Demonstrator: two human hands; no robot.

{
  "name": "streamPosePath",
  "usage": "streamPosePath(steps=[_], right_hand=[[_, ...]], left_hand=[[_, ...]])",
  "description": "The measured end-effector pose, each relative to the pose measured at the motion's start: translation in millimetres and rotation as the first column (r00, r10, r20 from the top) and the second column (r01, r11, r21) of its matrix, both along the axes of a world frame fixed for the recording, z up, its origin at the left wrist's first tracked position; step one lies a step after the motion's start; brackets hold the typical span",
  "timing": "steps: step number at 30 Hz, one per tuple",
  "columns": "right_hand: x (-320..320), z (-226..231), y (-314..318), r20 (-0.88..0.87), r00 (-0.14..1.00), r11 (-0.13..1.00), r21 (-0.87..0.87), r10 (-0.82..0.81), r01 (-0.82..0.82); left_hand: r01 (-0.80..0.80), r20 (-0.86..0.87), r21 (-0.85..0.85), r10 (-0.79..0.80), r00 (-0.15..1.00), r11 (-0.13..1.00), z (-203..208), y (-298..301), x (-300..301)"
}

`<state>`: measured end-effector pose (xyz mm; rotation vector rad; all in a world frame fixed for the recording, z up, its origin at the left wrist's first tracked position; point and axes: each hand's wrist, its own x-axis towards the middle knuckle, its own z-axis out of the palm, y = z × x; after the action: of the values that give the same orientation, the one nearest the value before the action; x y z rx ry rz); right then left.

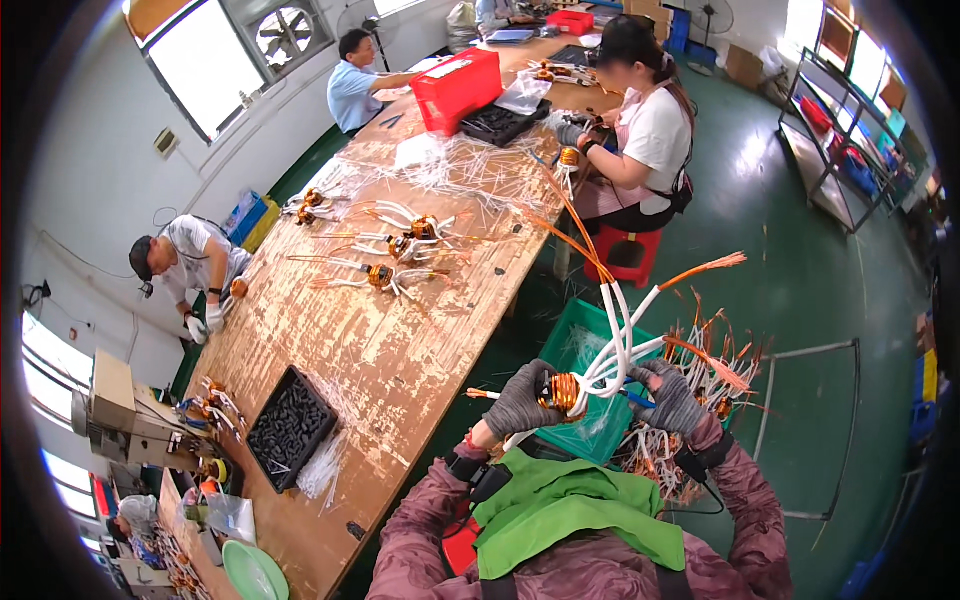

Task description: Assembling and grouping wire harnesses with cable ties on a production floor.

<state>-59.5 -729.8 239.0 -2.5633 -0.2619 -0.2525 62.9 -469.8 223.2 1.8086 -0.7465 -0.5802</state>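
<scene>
My left hand, in a grey glove, grips a copper wire coil held in front of my chest. My right hand, also gloved, holds the same coil from the other side, by its white sleeved leads. Those leads rise from the coil and end in bare orange wire tips. Below my hands stands a green crate. A pile of more coils with white and orange leads lies to its right.
A long worn wooden table runs along my left, carrying several coils, loose white sleeves, a black tray, and a red box. Three other people work around it; one sits on a red stool. Green floor and metal racks lie to the right.
</scene>
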Motion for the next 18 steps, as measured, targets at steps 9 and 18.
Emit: streamPosePath(steps=[9,18], right_hand=[[-6,-1,-7,-0.003,0.999,0.997,-0.072,0.041,-0.041],[-11,-8,-3,-0.033,0.999,0.997,-0.078,-0.021,0.019]], left_hand=[[0.013,-0.004,0.031,-0.013,1.000,0.999,-4,-8,-10],[-0.002,0.009,0.089,0.001,1.000,0.996,-8,-10,-13]])
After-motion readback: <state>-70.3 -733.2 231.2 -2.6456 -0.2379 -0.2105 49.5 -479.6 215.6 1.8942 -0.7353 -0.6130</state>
